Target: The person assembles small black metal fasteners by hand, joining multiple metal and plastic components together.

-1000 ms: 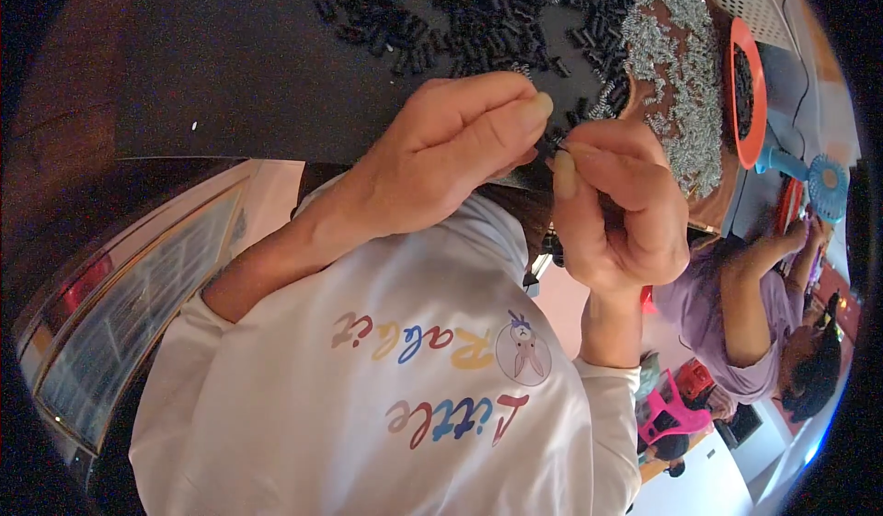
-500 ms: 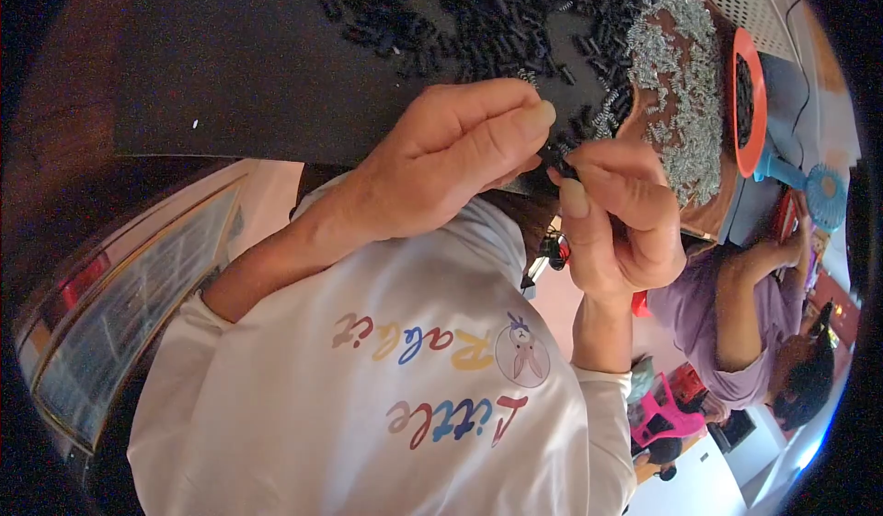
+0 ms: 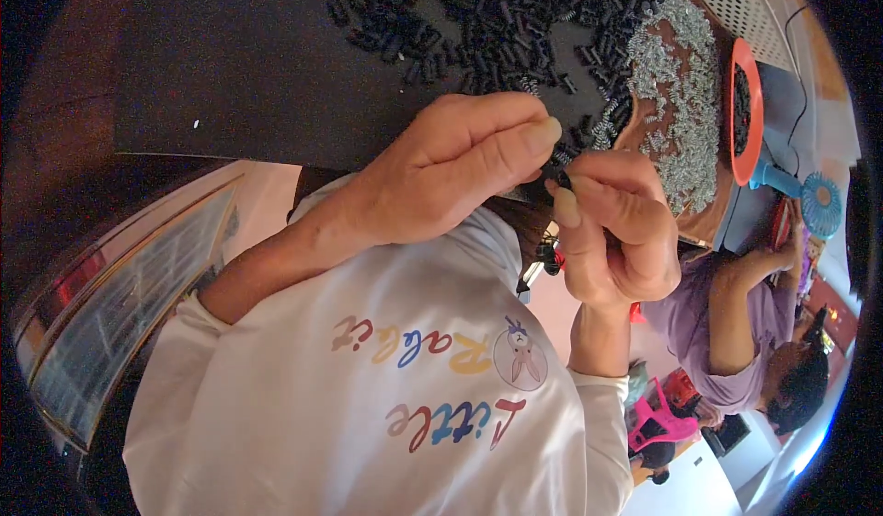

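Note:
My left hand (image 3: pixel 469 162) is closed, thumb pressed on the bent forefinger at the table's near edge. Whatever it may hold is hidden behind the fingers. Just to its right, my right hand (image 3: pixel 621 226) pinches a small black part (image 3: pixel 564 181) between thumb and forefinger. The two sets of fingertips are close together but apart. Beyond them lies a heap of small black tubular parts (image 3: pixel 487 19) on a dark tabletop (image 3: pixel 239 65). Right of that heap, many small silvery metal springs (image 3: pixel 685 116) are spread on a brown surface, and a few springs (image 3: pixel 602 132) lie among the black parts.
At the right stands an orange-rimmed container (image 3: pixel 752 148) with black pieces inside, beside a small blue fan (image 3: pixel 820 205). A white perforated panel (image 3: pixel 731 1) is behind the springs. A person in a purple top (image 3: pixel 685 314) sits at the right, near a pink chair (image 3: pixel 662 415).
My right hand's fingertips have shifted slightly, and the black part shows in its pinch. My left hand has moved a little to the right and down. The view has tilted slightly.

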The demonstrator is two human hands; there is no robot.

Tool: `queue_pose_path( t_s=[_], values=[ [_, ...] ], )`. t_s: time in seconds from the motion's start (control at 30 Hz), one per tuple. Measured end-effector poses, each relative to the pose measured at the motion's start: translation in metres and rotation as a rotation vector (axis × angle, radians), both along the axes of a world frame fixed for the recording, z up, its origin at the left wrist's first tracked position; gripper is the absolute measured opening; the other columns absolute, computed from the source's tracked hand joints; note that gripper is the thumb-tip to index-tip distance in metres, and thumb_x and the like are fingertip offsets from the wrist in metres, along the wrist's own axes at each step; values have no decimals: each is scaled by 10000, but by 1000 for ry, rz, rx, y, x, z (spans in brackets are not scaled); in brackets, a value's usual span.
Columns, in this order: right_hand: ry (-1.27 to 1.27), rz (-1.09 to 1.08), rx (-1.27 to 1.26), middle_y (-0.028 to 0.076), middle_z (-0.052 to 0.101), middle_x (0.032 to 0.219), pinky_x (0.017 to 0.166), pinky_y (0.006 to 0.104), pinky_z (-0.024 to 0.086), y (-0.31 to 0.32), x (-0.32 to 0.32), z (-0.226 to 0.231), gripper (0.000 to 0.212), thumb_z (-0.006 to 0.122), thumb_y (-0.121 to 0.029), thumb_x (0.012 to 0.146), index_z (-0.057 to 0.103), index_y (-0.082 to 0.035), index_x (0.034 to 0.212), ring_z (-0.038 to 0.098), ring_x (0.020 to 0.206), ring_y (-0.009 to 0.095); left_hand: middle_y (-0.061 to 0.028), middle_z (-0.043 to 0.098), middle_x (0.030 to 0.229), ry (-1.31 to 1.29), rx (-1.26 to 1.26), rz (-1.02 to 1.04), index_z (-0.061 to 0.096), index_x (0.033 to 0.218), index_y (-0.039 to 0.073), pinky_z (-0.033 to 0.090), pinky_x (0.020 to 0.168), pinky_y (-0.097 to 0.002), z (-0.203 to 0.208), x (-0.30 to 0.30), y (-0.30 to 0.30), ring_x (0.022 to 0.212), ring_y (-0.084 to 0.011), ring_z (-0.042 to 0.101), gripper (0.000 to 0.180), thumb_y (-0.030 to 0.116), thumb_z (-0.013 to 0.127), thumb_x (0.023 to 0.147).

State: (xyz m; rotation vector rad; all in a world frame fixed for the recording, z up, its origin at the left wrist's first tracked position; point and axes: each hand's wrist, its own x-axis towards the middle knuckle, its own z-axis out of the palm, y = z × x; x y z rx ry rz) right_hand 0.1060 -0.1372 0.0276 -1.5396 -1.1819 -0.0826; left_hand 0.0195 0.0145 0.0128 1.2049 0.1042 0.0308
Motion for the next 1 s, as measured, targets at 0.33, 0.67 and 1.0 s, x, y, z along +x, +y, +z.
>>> queue_pose_path(
  t_s=[0.33, 0.67, 1.0],
  values=[
    [-19, 3, -19, 193, 616, 768, 496, 297, 483, -1, 0, 1, 201, 674, 102, 637, 585, 31, 803, 596, 599, 235, 0, 496, 774, -13, 54, -42, 533, 835, 12, 334, 526, -200, 1, 2, 1, 616, -42, 390, 260, 233, 453, 947],
    [-203, 2, -86, 233, 601, 730, 518, 268, 476, -2, 2, 10, 159, 653, 121, 698, 548, 78, 810, 565, 572, 219, 15, 486, 753, 13, 43, -31, 540, 841, 19, 320, 520, -199, 5, 2, 1, 615, -31, 384, 245, 224, 453, 945],
    [-135, -17, -106, 157, 622, 784, 506, 301, 495, -7, -2, 8, 226, 716, 15, 658, 605, 6, 855, 608, 622, 229, 26, 472, 709, 48, 32, -59, 539, 808, 32, 322, 523, -204, 10, -2, 3, 617, -32, 393, 274, 253, 445, 939]
  ],
)
